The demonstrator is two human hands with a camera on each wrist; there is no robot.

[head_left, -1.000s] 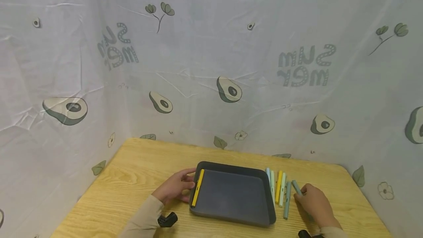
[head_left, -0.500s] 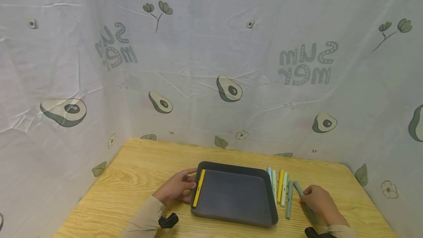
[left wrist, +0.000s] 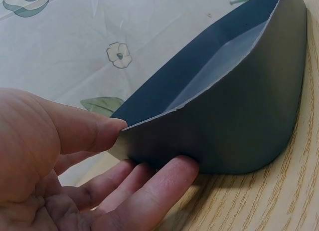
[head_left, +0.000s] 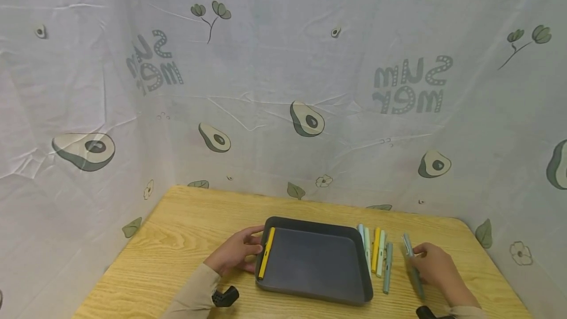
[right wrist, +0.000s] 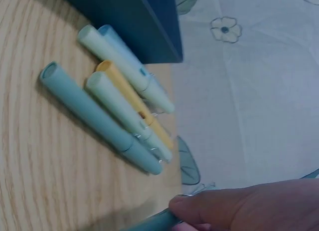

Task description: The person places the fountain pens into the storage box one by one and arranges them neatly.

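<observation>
A dark grey tray (head_left: 315,264) lies on the wooden table, with one yellow pen (head_left: 267,253) along its left inner side. At that left end my left hand (head_left: 237,251) holds the tray; in the left wrist view its thumb is on the rim and its fingers (left wrist: 172,183) are against the outer wall. Right of the tray, my right hand (head_left: 434,265) pinches a grey-green pen (head_left: 418,282), which is tilted, its clip end pointing away. The right wrist view shows only part of this pen (right wrist: 158,222) under the thumb.
Between tray and right hand, several capped pens lie roughly side by side: a grey-green pen (right wrist: 94,114), a pale green pen (right wrist: 119,106), a yellow pen (head_left: 376,251), another pale green one and a light blue pen (right wrist: 122,47). A printed curtain (head_left: 266,87) hangs behind the table.
My right hand has taken hold of the outermost grey-green pen and shifted it slightly right, turning it so its clip shows. The left hand and tray stay put.
</observation>
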